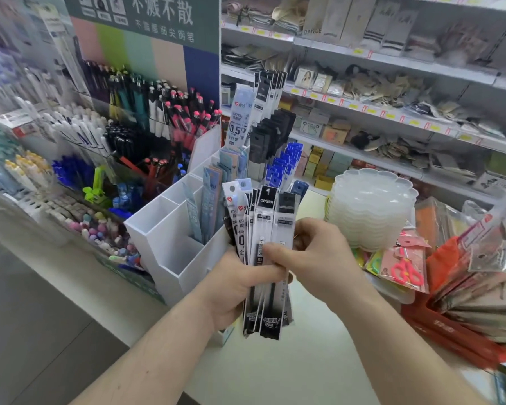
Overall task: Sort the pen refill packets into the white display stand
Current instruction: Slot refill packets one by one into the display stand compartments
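Note:
My left hand [234,290] grips a fanned bundle of black-and-white pen refill packets [265,220] upright in front of me. My right hand [313,252] pinches the front packets of that bundle from the right. Just behind and to the left stands the white display stand [164,226], a stepped box with several compartments. Its near compartments show bare white walls, one middle slot holds pale blue packets [208,197], and the rear slots hold tall white, black and blue packets [269,133].
A pen display [100,141] with many pens fills the left. A stack of clear scalloped trays [371,206] sits right of the stand. Packaged scissors [403,267] and red bags lie at the right. Shelves of goods [392,83] run behind.

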### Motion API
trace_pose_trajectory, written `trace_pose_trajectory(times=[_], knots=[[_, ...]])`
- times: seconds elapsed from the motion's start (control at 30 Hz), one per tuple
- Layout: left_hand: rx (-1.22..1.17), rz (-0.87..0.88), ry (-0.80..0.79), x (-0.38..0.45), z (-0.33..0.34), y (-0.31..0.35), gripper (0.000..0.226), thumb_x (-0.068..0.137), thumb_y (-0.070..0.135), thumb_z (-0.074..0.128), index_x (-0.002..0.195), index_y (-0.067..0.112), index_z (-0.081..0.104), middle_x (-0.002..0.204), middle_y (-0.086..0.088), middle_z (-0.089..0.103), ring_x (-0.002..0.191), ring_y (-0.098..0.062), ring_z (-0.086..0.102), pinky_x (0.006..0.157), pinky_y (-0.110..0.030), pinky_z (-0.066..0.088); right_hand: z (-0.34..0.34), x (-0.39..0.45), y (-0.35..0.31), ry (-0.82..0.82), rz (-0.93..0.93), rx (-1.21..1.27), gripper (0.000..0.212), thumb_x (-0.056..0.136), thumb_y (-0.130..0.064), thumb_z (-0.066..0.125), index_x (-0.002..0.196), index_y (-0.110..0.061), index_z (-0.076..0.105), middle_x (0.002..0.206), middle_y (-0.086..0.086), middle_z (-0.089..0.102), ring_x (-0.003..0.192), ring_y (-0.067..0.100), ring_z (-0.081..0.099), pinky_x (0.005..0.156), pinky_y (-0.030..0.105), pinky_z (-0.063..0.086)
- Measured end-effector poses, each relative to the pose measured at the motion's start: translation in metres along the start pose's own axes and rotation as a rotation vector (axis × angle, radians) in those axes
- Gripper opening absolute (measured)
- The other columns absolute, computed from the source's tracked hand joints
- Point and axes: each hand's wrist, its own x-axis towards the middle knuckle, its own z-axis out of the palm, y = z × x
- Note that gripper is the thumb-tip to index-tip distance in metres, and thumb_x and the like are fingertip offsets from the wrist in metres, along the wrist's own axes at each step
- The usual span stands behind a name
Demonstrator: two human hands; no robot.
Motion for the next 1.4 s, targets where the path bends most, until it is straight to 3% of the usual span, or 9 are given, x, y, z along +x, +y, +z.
trace_pose_trajectory(times=[0.37, 0.5, 0.6, 0.7, 0.77, 0.87, 1.07, 1.3, 1.4], knots=[[-0.145, -0.055, -0.029, -0.009, -0.015, 0.01, 0.046, 0.074, -0.007, 0.059, 0.119, -0.001, 0.066, 0.113, -0.03, 0.068, 0.097, -0.042, 0.07, 0.077, -0.048, 0.059, 0.001, -0.002, 0.011, -0.112, 0.046, 0.447, 0.012, 0.092, -0.01, 0.067, 0.083, -0.013, 0.074, 0.063, 0.002, 0.065, 0.045, 0.013, 0.041, 0.045, 0.025, 0.034], [-0.091, -0.073, 0.054, -0.012, -0.02, 0.012, 0.047, 0.068, -0.003, 0.064, 0.116, -0.002, 0.068, 0.113, -0.031, 0.068, 0.093, -0.041, 0.071, 0.075, -0.048, 0.06, -0.001, -0.002, 0.017, -0.059, 0.056, 0.6, 0.033, 0.068, -0.038, 0.079, 0.076, -0.007, 0.075, 0.067, 0.015, 0.056, 0.053, 0.021, 0.04, 0.048, 0.026, 0.039], [-0.056, -0.075, 0.088, -0.014, -0.018, 0.012, 0.047, 0.067, -0.003, 0.066, 0.114, -0.004, 0.068, 0.111, -0.03, 0.069, 0.096, -0.043, 0.07, 0.08, -0.053, 0.059, 0.009, -0.003, 0.018, -0.007, 0.013, 0.686, 0.036, 0.059, -0.037, 0.086, 0.079, -0.008, 0.076, 0.071, 0.02, 0.06, 0.066, 0.03, 0.05, 0.068, 0.045, 0.045], [-0.057, -0.029, 0.064, -0.015, -0.013, 0.011, 0.044, 0.072, -0.005, 0.062, 0.116, -0.005, 0.065, 0.106, -0.029, 0.07, 0.091, -0.042, 0.071, 0.075, -0.047, 0.06, 0.021, -0.005, 0.014, 0.052, 0.021, 0.689, 0.019, 0.069, -0.019, 0.076, 0.084, -0.009, 0.069, 0.054, 0.006, 0.054, 0.043, 0.017, 0.045, 0.045, 0.026, 0.04], [-0.061, -0.007, 0.051, -0.016, -0.011, 0.01, 0.042, 0.073, -0.006, 0.061, 0.115, -0.008, 0.064, 0.097, -0.028, 0.071, 0.083, -0.039, 0.071, 0.068, -0.042, 0.059, 0.027, -0.005, 0.015, 0.035, 0.043, 0.677, 0.026, 0.068, -0.022, 0.075, 0.086, -0.005, 0.069, 0.065, 0.017, 0.054, 0.045, 0.017, 0.041, 0.038, 0.023, 0.033], [-0.094, -0.009, 0.035, -0.019, -0.011, 0.009, 0.042, 0.076, -0.004, 0.061, 0.118, -0.004, 0.064, 0.105, -0.029, 0.07, 0.088, -0.04, 0.071, 0.071, -0.043, 0.059, 0.028, -0.005, 0.019, 0.025, 0.087, 0.703, 0.027, 0.071, -0.023, 0.078, 0.088, -0.002, 0.073, 0.086, 0.032, 0.065, 0.065, 0.029, 0.047, 0.055, 0.032, 0.038], [-0.01, -0.03, 0.146, -0.022, -0.016, 0.012, 0.044, 0.07, 0.001, 0.068, 0.114, 0.003, 0.069, 0.113, -0.02, 0.072, 0.106, -0.036, 0.069, 0.09, -0.049, 0.057, 0.01, -0.006, 0.029, 0.018, 0.084, 0.792, 0.018, 0.075, -0.023, 0.082, 0.086, -0.009, 0.078, 0.092, 0.025, 0.068, 0.083, 0.038, 0.047, 0.079, 0.049, 0.037], [0.05, -0.051, 0.209, -0.027, -0.009, 0.014, 0.033, 0.084, -0.012, 0.06, 0.115, 0.0, 0.067, 0.104, -0.02, 0.074, 0.094, -0.034, 0.073, 0.075, -0.041, 0.062, 0.005, -0.008, 0.015, -0.16, 0.087, 0.675, 0.011, 0.079, -0.027, 0.072, 0.085, -0.022, 0.079, 0.086, 0.012, 0.073, 0.069, 0.022, 0.035, 0.054, 0.029, 0.024], [0.062, -0.054, 0.189, -0.028, -0.004, 0.014, 0.034, 0.085, -0.007, 0.063, 0.117, 0.003, 0.067, 0.107, -0.018, 0.074, 0.098, -0.034, 0.072, 0.083, -0.044, 0.06, 0.01, -0.006, 0.014, -0.121, 0.108, 0.689, 0.009, 0.091, -0.016, 0.069, 0.098, -0.012, 0.074, 0.1, 0.019, 0.074, 0.071, 0.03, 0.057, 0.053, 0.029, 0.041]])
